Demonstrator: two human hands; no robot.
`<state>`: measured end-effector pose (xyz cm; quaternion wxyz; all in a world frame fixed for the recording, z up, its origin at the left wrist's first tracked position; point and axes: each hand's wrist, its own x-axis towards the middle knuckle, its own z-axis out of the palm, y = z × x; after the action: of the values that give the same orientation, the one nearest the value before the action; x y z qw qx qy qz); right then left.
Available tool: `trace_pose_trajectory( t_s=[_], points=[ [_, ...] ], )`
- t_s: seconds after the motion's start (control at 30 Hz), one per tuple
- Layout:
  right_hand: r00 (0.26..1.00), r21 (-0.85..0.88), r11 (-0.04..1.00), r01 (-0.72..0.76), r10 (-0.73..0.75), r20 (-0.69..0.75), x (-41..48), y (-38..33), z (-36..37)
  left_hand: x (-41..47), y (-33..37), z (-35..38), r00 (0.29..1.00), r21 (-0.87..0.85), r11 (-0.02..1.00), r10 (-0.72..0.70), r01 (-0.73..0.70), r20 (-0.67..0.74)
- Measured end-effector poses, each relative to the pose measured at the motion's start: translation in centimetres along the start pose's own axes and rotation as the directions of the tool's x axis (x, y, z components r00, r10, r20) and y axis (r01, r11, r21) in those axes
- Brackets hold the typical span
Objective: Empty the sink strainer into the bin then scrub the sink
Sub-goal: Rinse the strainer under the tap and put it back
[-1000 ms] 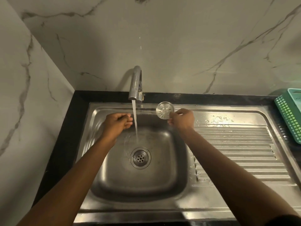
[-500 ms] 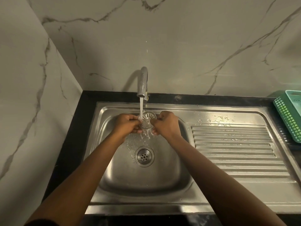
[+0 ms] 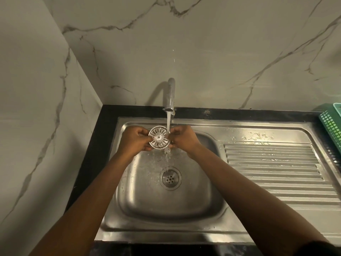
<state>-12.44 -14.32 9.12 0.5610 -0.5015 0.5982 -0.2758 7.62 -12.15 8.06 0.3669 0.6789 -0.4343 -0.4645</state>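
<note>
Pinching the strainer (image 3: pixel 159 138) rim, left hand (image 3: pixel 135 139) and right hand (image 3: pixel 184 138), under tap water (image 3: pixel 168 122) splashing into the sink (image 3: pixel 166 206)

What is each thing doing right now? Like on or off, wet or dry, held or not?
tap: on, water running.
strainer: out of the drain, held under the water.
left hand: pinches the strainer's left edge.
right hand: pinches its right edge.
drain: uncovered, water splashing around it.
sink: wet inside.
draining board: droplets near the back.
</note>
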Motion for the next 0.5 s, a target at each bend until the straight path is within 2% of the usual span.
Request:
trace_pose_trajectory(
  t_s=[0.13, 0.33, 0.5],
  points=[
    [0.988, -0.164, 0.975, 0.149, -0.155, -0.026, 0.2, -1.5, -0.2, -0.3, -0.7, -0.2, 0.999, -0.059, 0.998, 0.028, -0.03, -0.024],
    [0.909, -0.461, 0.82, 0.339, -0.412, -0.066, -0.5, -2.7, -1.3, -0.7, -1.0, 2.2, 0.998, -0.154, 0.988, 0.042, -0.033, 0.052],
    [0.869, -0.612, 0.705, 0.359, -0.492, -0.058, -1.1, -3.5, -3.1, -0.9, 0.2, 4.8, 0.991, -0.186, 0.982, -0.005, 0.03, 0.134]
  ],
)
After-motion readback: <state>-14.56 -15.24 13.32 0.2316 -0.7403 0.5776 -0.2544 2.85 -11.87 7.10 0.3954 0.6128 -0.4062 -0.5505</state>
